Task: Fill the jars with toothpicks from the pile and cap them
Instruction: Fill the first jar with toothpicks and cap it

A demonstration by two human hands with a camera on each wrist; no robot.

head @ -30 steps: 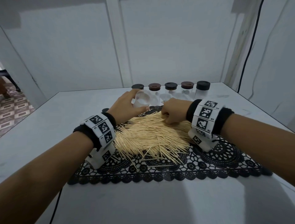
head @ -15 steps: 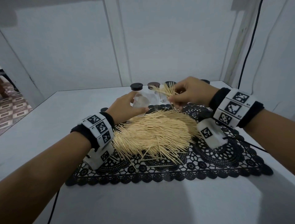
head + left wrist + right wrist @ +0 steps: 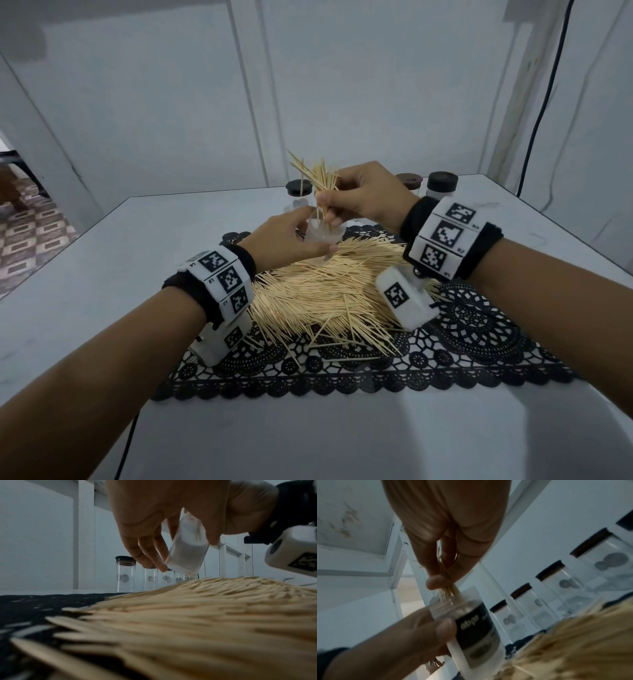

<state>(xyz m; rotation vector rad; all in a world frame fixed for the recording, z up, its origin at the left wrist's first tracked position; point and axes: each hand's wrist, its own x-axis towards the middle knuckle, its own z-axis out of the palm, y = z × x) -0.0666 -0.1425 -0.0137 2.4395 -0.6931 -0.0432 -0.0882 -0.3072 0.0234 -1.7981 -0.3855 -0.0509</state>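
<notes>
The left hand (image 3: pixel 284 240) has its grip wrapped round an open clear jar (image 3: pixel 323 231), tilted just above the far edge of the toothpick pile (image 3: pixel 329 291) on the black lace mat (image 3: pixel 479 329). The right hand (image 3: pixel 370 195) pinches a bunch of toothpicks (image 3: pixel 317 178), their lower tips inside the jar's mouth. Capped jars (image 3: pixel 125 573) stand in a row at the far side of the worktop (image 3: pixel 102 274).

Bare forearms are noted, each wrist wrapped in a black fabric band (image 3: pixel 493 246) overlaid with white panels printed with black square markers (image 3: pixel 445 234), a white boxy camera housing (image 3: pixel 406 299) with its own marker slung beneath, and a thin black cable (image 3: pixel 125 442) trailing under the left forearm.
</notes>
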